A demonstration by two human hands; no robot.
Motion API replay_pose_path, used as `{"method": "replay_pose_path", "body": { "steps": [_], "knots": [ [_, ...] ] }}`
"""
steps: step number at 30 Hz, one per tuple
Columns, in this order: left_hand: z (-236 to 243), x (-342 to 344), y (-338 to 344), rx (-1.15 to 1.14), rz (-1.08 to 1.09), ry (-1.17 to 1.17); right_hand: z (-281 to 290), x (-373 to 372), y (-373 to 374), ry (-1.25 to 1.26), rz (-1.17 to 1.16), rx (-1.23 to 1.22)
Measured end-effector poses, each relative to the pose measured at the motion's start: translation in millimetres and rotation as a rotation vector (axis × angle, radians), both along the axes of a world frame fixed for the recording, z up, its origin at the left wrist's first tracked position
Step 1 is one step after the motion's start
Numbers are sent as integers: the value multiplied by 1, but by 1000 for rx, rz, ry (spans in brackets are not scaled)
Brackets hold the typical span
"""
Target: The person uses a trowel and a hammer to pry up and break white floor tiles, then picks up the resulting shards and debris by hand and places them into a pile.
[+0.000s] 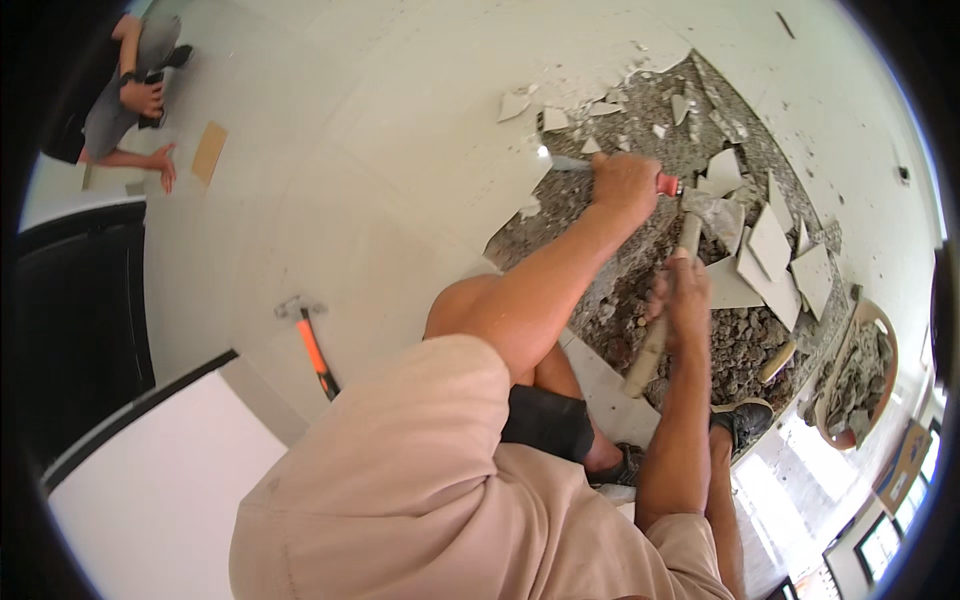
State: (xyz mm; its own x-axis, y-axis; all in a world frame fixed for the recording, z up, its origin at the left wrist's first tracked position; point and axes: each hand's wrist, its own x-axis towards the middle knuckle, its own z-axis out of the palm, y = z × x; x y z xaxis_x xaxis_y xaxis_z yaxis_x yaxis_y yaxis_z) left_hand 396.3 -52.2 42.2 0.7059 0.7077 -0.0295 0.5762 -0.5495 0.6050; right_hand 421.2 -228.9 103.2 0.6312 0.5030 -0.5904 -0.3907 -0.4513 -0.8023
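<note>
My left hand (627, 188) is closed round the red handle of a chisel (668, 185). The chisel's blade points left, at the edge of the pale floor tile (540, 163). In my right hand (686, 295) is the wooden handle of a hammer (648, 358). The hammer's grey head, smeared by motion, is close to the butt of the chisel. Under both hands lies a broken-up patch of rough mortar (560, 225), with tile shards (770, 242) heaped to the right.
A second hammer (313, 345) with an orange and black handle lies on the tiles to the left. A rubble-filled tub (885, 372) stands at the right. Another person (110, 110) crouches at the far left beside a tan rectangular piece (209, 153). A wooden-handled tool (777, 361) rests on the rubble.
</note>
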Motion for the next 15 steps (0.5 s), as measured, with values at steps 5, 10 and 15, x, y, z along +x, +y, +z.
{"method": "replay_pose_path", "body": {
  "steps": [5, 10, 15],
  "knots": [
    [7, 6, 1, 1, -41, 4, 2, -1, 3, -44, -349, 181],
    [-2, -2, 3, 10, -5, 5, 4, 5, -2, -82, 20, 8],
    [2, 6, 2, 4, -20, -18, 3, -3, 0, -7, -14, 14]
  ]
}}
